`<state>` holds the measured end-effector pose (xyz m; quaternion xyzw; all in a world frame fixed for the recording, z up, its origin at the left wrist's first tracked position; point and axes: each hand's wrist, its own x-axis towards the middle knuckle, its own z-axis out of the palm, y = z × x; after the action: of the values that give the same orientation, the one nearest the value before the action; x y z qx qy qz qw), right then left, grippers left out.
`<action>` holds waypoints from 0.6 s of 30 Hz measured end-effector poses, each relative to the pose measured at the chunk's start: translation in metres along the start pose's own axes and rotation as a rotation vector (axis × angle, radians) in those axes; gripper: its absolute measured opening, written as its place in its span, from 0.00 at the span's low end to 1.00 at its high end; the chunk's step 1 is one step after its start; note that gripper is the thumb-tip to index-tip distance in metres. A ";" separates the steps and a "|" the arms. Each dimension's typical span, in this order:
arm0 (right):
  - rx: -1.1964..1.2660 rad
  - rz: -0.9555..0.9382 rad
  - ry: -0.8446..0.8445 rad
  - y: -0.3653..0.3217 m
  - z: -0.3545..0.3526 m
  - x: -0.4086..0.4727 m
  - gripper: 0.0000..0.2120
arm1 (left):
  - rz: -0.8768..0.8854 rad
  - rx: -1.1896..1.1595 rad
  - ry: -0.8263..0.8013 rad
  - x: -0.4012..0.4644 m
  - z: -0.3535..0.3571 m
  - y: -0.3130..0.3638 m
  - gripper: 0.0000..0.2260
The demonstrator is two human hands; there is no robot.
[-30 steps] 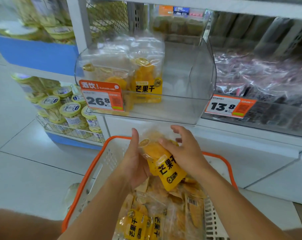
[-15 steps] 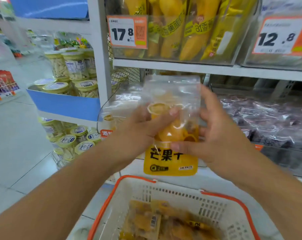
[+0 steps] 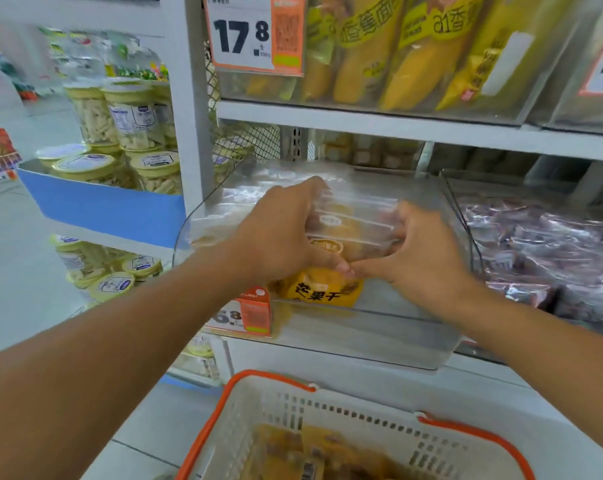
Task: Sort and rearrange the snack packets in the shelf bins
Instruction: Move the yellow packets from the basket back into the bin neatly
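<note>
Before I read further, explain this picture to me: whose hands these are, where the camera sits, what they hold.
No machine here: a person's two bare hands, filmed by a camera worn on the head, looking forward and down. The left hand and the right hand together grip a clear-topped yellow mango snack packet, inside a clear plastic shelf bin. Fingers curl round its sides. Below stands a white basket with orange rim with more yellow packets. An orange price tag hangs on the bin's front.

Two bare forearms, no sleeves in view; left hand (image 3: 282,233) and right hand (image 3: 418,258) ungloved, ringless
</note>
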<state>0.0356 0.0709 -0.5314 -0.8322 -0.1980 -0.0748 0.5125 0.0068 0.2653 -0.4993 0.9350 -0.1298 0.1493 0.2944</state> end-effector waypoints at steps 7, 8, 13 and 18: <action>-0.065 0.053 -0.134 0.016 0.004 0.010 0.27 | 0.133 0.116 -0.029 -0.006 0.000 -0.009 0.44; -0.091 0.061 -0.168 0.013 0.004 0.011 0.25 | 0.175 0.194 -0.017 -0.008 -0.002 -0.008 0.42; -0.306 0.166 -0.336 -0.002 0.008 0.011 0.17 | 0.017 0.656 -0.099 -0.019 -0.021 -0.015 0.48; -0.228 0.388 -0.450 -0.004 0.011 0.010 0.17 | -0.177 0.667 -0.198 -0.030 -0.027 -0.017 0.47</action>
<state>0.0424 0.0845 -0.5296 -0.9022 -0.1342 0.1887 0.3638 -0.0205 0.2994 -0.4980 0.9972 -0.0204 0.0662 -0.0290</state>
